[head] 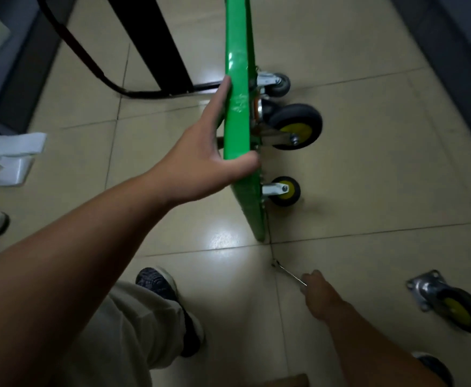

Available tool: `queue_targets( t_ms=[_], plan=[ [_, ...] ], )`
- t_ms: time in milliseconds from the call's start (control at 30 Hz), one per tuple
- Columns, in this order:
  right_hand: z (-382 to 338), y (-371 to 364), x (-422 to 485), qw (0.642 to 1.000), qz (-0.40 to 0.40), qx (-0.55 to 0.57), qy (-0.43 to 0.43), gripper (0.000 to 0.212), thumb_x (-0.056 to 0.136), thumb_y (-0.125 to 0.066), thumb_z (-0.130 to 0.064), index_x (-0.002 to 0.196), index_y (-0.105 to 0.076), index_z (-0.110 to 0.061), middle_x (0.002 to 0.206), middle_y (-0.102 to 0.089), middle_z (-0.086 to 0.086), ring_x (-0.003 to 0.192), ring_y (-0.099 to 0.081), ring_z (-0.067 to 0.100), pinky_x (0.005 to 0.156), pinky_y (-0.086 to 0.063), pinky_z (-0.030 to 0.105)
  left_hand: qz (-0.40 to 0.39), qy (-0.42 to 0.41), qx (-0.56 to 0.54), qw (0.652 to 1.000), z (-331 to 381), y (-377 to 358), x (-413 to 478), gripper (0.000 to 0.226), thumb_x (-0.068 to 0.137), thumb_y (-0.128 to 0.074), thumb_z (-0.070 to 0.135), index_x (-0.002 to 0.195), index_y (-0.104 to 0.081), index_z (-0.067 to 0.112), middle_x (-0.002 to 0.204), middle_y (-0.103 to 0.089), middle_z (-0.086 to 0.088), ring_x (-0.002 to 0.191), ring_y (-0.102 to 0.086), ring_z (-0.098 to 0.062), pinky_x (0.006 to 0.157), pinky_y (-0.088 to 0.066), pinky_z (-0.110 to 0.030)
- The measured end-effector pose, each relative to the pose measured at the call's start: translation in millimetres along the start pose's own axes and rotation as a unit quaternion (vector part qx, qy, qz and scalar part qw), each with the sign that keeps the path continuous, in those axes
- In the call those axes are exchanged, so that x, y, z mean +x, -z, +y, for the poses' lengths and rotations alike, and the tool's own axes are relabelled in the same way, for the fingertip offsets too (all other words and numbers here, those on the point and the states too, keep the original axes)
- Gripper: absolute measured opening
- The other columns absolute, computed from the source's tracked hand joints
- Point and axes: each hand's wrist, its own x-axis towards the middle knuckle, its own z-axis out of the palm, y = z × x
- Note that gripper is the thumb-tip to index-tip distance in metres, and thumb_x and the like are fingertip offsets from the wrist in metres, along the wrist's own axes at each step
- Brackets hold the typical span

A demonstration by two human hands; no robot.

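Two hands: both occupied in the head view, one on a cart, the other on a tool.
Left hand (pixel 201 160): reaches toward 12 o'clock from the lower left corner and grasps the green cart deck (pixel 238 79), fingers laid along its left face, thumb hooked over the near edge.
Deck position: stands on its edge on the tiled floor (pixel 368 191), running from top centre down toward 6 o'clock, wheels facing 3 o'clock.
Wheels: a large black wheel (pixel 298 127) with a yellow hub at mid-deck; a small grey caster (pixel 277 83) just at 12 o'clock of it; a small yellow-hubbed caster (pixel 284 191) at 6 o'clock of it, near the thumb.
Right hand (pixel 316 291): low, at 5 o'clock of the deck, fingers closed round the handle of a wrench (pixel 287 272).
Tool: slim and silver, head pointing to 11 o'clock near the deck's lower corner; whether it touches the floor cannot be told.
Loose caster (pixel 452 305): lies on the floor at 3 o'clock of the wrench, well apart, mounting plate toward 10 o'clock.
Surroundings: a black frame (pixel 150 43) at 11 o'clock of the deck; white packaging (pixel 5 160) at 9 o'clock; a dark shoe (pixel 159 283) at 6 o'clock.
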Motion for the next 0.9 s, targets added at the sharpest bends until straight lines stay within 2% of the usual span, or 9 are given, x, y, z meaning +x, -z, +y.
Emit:
queue_targets(
  t_ms=[100,167,233,367,433,500,633,800,900],
  plan=[
    [-0.6,49.9,-5.8,0.997,0.022,0.033,0.061,0.010,0.100,-0.050,-0.008,0.098,-0.057,-0.015,0.104,-0.058,0.013,0.091,-0.058,0.026,0.068,-0.038,0.031,0.013,0.016,0.012,1.000,4.7,-4.4,0.2,0.106,0.088,-0.074,0.025,0.163,0.001,0.029,0.118,-0.034,0.042,0.084,-0.048,0.033,0.082,-0.054,-0.012],
    [-6.3,92.8,-20.5,0.993,0.042,0.074,0.079,0.021,0.093,-0.055,-0.003,0.082,-0.054,-0.020,0.088,-0.061,0.010,0.081,-0.059,0.024,0.061,-0.039,0.027,0.023,0.019,0.020,0.999,6.3,-7.9,0.4,0.104,0.089,-0.072,0.021,0.163,0.000,0.029,0.113,-0.038,0.038,0.078,-0.049,0.031,0.083,-0.054,-0.015],
    [-15.5,134.3,-46.0,0.990,0.078,0.068,0.097,0.017,0.095,-0.054,-0.008,0.083,-0.058,-0.020,0.086,-0.061,0.008,0.082,-0.060,0.026,0.065,-0.040,0.029,0.029,0.018,0.013,0.999,5.9,-9.9,0.5,0.103,0.089,-0.072,0.021,0.163,0.000,0.031,0.116,-0.044,0.030,0.078,-0.050,0.030,0.085,-0.056,-0.020],
    [-33.8,201.6,-103.5,0.973,0.186,0.065,0.121,0.030,0.107,-0.042,-0.026,0.091,-0.066,-0.017,0.084,-0.058,0.003,0.081,-0.055,0.023,0.067,-0.034,0.030,0.026,0.008,-0.002,1.000,7.4,-9.6,1.8,0.105,0.089,-0.073,0.021,0.163,0.000,0.029,0.130,-0.042,0.023,0.084,-0.048,0.033,0.080,-0.052,-0.008],
    [-41.7,221.9,-129.2,0.954,0.245,0.136,0.105,0.036,0.108,-0.038,-0.026,0.094,-0.070,-0.016,0.082,-0.059,0.002,0.074,-0.053,0.019,0.066,-0.035,0.028,0.022,0.008,-0.024,0.999,8.5,-8.7,0.7,0.109,0.084,-0.076,0.027,0.163,0.000,0.031,0.137,-0.043,0.018,0.099,-0.056,0.019,0.084,-0.055,-0.014],
    [-49.9,229.7,-154.9,0.915,0.280,0.276,0.090,0.038,0.108,-0.039,-0.024,0.096,-0.072,-0.011,0.076,-0.059,0.004,0.062,-0.049,0.017,0.063,-0.041,0.030,0.023,0.011,-0.049,0.998,7.4,-7.6,-3.1,0.115,0.075,-0.075,0.036,0.162,0.000,0.035,0.132,-0.049,0.018,0.109,-0.065,-0.005,0.089,-0.060,-0.032],
    [-61.4,214.2,-201.6,0.835,0.251,0.480,0.099,0.027,0.107,-0.049,-0.018,0.098,-0.073,-0.008,0.078,-0.058,0.006,0.059,-0.048,0.015,0.062,-0.050,0.034,0.007,0.009,-0.061,0.998,6.5,-6.1,-13.9,0.120,0.066,-0.072,0.048,0.161,0.001,0.040,0.134,-0.056,0.008,0.103,-0.070,-0.018,0.085,-0.062,-0.042],
    [-76.1,189.2,-227.6,0.814,0.254,0.515,0.085,0.028,0.106,-0.050,-0.021,0.101,-0.075,-0.011,0.075,-0.055,0.004,0.052,-0.041,0.015,0.050,-0.040,0.030,-0.017,0.006,-0.066,0.998,7.4,-12.0,-35.6,0.122,0.066,-0.072,0.049,0.161,0.004,0.041,0.142,-0.048,0.010,0.110,-0.066,-0.019,0.083,-0.063,-0.040],
    [-93.5,183.0,-242.3,0.819,0.252,0.506,0.094,0.024,0.106,-0.050,-0.015,0.102,-0.070,-0.004,0.079,-0.067,0.010,0.049,-0.050,0.016,0.051,-0.053,0.033,-0.033,0.005,-0.071,0.997,8.8,-17.9,-51.3,0.123,0.066,-0.073,0.048,0.160,0.006,0.041,0.149,-0.042,0.009,0.115,-0.063,-0.021,0.084,-0.063,-0.039]
  ],
)
